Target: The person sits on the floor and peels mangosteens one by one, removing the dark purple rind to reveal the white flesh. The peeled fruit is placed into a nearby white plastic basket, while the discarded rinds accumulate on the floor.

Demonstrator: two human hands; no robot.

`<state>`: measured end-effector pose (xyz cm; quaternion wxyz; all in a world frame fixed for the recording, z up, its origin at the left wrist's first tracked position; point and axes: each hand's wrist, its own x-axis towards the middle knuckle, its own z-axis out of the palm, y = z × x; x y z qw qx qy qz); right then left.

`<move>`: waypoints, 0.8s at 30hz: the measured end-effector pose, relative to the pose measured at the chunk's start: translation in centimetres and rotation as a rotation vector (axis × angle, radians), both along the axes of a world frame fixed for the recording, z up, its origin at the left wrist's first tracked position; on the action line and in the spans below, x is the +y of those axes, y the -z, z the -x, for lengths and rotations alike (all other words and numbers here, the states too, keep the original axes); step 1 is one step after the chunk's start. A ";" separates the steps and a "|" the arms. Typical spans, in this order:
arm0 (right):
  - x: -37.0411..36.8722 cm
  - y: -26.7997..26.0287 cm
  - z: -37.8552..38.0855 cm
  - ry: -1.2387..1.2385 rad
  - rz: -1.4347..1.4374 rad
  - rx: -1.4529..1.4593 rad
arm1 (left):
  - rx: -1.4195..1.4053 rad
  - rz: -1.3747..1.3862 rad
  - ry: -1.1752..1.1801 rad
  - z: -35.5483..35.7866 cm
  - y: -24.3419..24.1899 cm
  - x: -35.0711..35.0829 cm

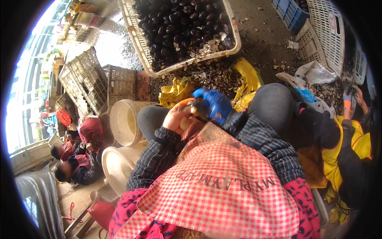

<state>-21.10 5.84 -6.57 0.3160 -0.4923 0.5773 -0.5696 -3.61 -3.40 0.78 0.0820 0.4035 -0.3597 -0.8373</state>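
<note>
My left hand (174, 118), bare but for an orange finger cover, holds a small pale piece (193, 110) at its fingertips, likely a peeled water chestnut. A second pale piece (184, 123) rests against its palm. Close beside it, my right hand (215, 105) wears a blue rubber glove, its fingers curled around a dark, blurred object (203, 108) that I cannot make out. Both hands are above my lap, over a red-and-white checked apron (220, 170). Beyond them stands a white plastic crate (191, 61) heaped with dark, unpeeled water chestnuts (176, 27) and some pale scraps.
Peelings (209, 74) and yellow bags (176, 91) lie before my knees. Two white buckets (126, 121) stand at my left, near tilted crates (85, 80). Two people (79, 170) sit farther left. Right are a co-worker in a yellow vest (331, 155), stacked crates (326, 33) and a sack (316, 73).
</note>
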 end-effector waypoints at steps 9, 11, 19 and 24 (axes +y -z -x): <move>-0.5 1.1 0.2 -0.203 0.056 -0.359 | 0.022 -0.068 -0.109 0.2 -0.4 0.5; -0.4 0.8 0.4 0.246 -0.466 -0.185 | -0.013 -0.036 -0.098 0.2 -0.5 0.5; -0.2 0.9 0.2 0.147 -0.307 -0.208 | -0.100 0.038 -0.071 -0.1 -0.3 0.3; -0.2 1.9 0.1 -0.187 -0.009 0.082 | 0.037 -0.065 -0.106 -0.4 -0.1 0.1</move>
